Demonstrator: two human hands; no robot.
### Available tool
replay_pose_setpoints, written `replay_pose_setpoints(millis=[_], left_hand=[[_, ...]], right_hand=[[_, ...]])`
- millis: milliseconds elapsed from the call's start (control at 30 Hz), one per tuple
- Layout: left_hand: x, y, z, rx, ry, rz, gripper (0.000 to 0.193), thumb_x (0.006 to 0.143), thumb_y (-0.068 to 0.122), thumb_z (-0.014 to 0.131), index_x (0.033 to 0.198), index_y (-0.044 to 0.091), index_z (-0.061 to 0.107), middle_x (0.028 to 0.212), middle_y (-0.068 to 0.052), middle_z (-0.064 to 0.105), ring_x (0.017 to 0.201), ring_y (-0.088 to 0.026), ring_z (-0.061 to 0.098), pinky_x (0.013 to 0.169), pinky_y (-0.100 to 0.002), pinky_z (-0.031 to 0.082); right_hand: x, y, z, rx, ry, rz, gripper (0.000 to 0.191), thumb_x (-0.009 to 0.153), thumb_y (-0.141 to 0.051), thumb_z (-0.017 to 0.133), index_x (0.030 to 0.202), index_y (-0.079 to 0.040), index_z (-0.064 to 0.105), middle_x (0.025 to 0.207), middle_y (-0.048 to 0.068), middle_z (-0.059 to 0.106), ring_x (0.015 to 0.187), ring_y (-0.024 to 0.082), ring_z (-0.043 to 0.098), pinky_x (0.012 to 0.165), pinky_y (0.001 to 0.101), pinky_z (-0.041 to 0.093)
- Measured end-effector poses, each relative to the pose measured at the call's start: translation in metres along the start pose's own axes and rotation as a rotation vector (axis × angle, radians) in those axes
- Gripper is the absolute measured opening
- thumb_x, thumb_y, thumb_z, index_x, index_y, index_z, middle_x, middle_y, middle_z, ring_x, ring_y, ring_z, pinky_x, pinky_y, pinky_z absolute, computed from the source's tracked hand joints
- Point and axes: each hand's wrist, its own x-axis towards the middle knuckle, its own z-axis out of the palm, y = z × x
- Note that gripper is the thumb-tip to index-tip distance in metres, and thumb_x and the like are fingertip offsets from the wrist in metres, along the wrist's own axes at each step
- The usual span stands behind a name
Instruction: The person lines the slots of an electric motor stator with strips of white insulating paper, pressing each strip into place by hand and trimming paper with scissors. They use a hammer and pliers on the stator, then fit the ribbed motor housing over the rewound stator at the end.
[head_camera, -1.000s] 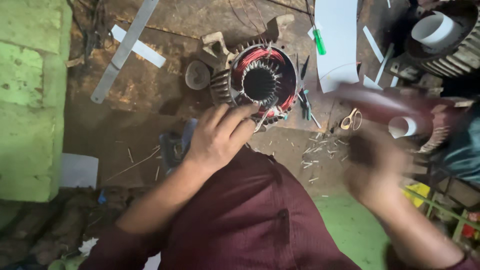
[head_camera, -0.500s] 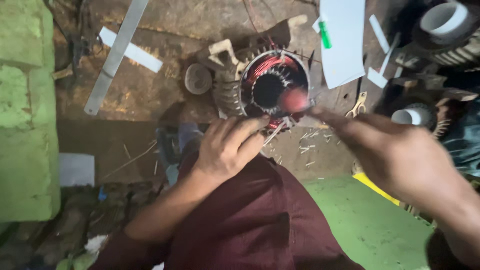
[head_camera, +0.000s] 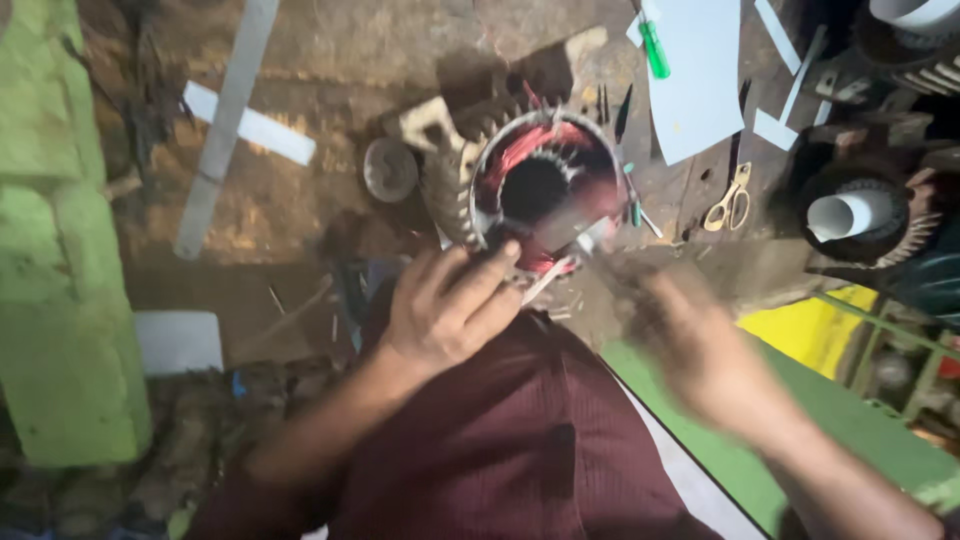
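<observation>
On the dirty brown surface (head_camera: 330, 210) stands a round grey metal motor shell with red wire inside (head_camera: 545, 185). The left hand (head_camera: 445, 305) rests loosely curled on its near rim, holding nothing. The right hand (head_camera: 690, 345) is blurred just beside it, so I cannot tell its grip.

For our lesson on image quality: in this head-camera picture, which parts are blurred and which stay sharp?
Head view: the right hand is smeared by motion blur, as is the tool at its tips; the left hand on the motor stator is fairly sharp; the scissors and green-handled screwdriver read clearly.
</observation>
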Motion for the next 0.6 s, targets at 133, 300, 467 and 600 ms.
replay_pose_setpoints(millis=[133,300,467,600], left_hand=[[0.002,-0.001,0.0,0.001,-0.029,0.011,0.016,0.094,0.021,0.079,0.087,0.013,0.067,0.129,-0.005,0.068,0.081,-0.022,0.062,0.07,-0.035,0.052],[0.003,-0.002,0.001,0.008,-0.002,0.033,0.022,0.097,0.028,0.08,0.088,0.013,0.066,0.127,-0.004,0.066,0.086,-0.024,0.064,0.074,-0.035,0.054],[0.003,-0.002,0.0,-0.032,-0.08,0.002,0.023,0.096,0.029,0.08,0.086,0.013,0.067,0.128,-0.005,0.068,0.082,-0.022,0.061,0.07,-0.036,0.052],[0.003,-0.002,-0.003,-0.017,-0.06,0.038,0.01,0.096,0.019,0.076,0.093,0.014,0.069,0.131,-0.005,0.065,0.089,-0.024,0.063,0.078,-0.037,0.055]], right_hand=[[-0.006,0.012,0.011,0.251,0.193,-0.021,0.044,0.106,-0.016,0.05,0.15,-0.015,0.051,0.069,0.006,0.055,0.056,0.017,0.048,0.052,0.0316,0.04],[-0.004,0.034,0.014,-0.368,0.164,-0.413,0.027,0.099,-0.006,0.052,0.126,-0.012,0.053,0.086,0.014,0.061,0.074,0.029,0.063,0.066,0.0401,0.052],[-0.01,0.035,0.023,0.506,0.377,-0.126,0.051,0.111,-0.021,0.051,0.161,-0.021,0.039,0.073,0.004,0.051,0.058,0.013,0.043,0.054,0.0279,0.037],[-0.01,0.034,0.026,-0.14,0.003,-0.125,0.054,0.098,-0.019,0.062,0.151,-0.017,0.049,0.073,0.005,0.069,0.067,0.013,0.061,0.062,0.0333,0.052]])
